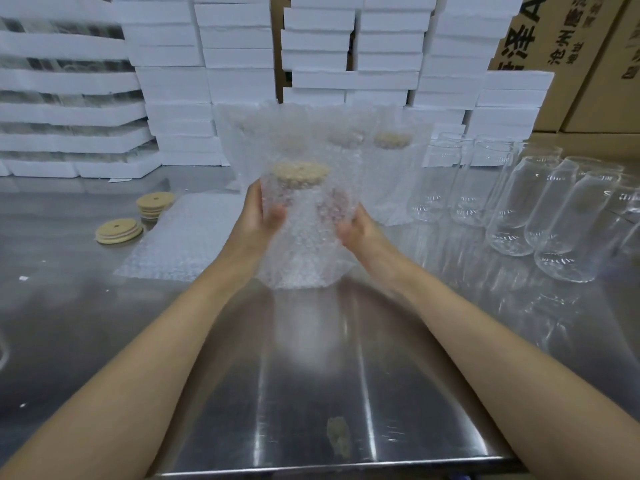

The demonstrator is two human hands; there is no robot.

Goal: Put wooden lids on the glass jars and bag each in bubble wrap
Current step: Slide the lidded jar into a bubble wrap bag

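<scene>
Bagged jar (298, 197) held between both my hands
My left hand (263, 211) and right hand (356, 230) grip the bubble wrap bag (308, 251) over the tabletop (311, 375); the jar inside wears its wooden lid (300, 172).

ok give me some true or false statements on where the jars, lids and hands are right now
1. The left hand and right hand both hold a clear bubble-wrap bag containing a lidded glass jar. True.
2. The loose round wooden lids are stacked to the right of the held bag. False: two stacks sit to its left.
3. The bare clear glass jars on the right wear lids. False: none has a lid.
4. More bagged lidded jars stand behind the held bag. True.
5. Flat bubble-wrap bags lie on the steel table, left of the held bag. True.
</scene>
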